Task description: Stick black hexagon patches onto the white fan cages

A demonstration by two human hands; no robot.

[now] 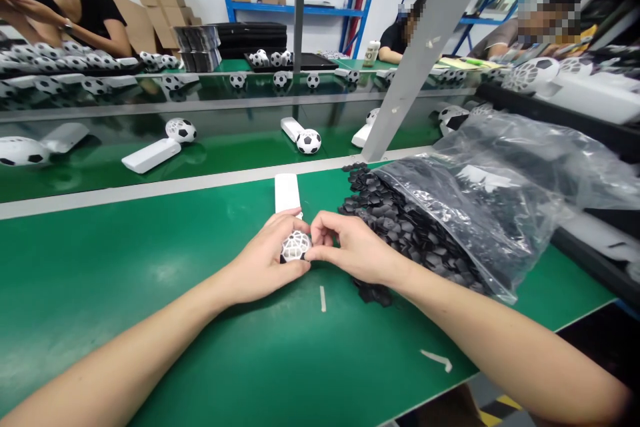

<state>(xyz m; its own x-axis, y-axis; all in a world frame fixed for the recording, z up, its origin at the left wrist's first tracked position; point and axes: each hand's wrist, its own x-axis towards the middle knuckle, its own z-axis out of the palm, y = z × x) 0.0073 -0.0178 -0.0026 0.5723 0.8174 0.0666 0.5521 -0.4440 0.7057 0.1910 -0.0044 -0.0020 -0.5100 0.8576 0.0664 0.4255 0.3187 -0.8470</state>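
Note:
A white soccer-ball device with an open lattice head lies on the green table, its flat white handle pointing away from me. My left hand is wrapped round the ball head from the left. My right hand pinches at the ball's right side, thumb and index finger touching its edge. Whatever sits between those fingertips is too small or hidden to make out. Just right of my right hand, a heap of small black plastic pieces spills from a clear plastic bag.
Beyond a pale rail, finished soccer-ball devices lie on a dark green conveyor. A slanted metal post rises at the rail. Trays with white parts stand at right. Several co-workers sit across the line.

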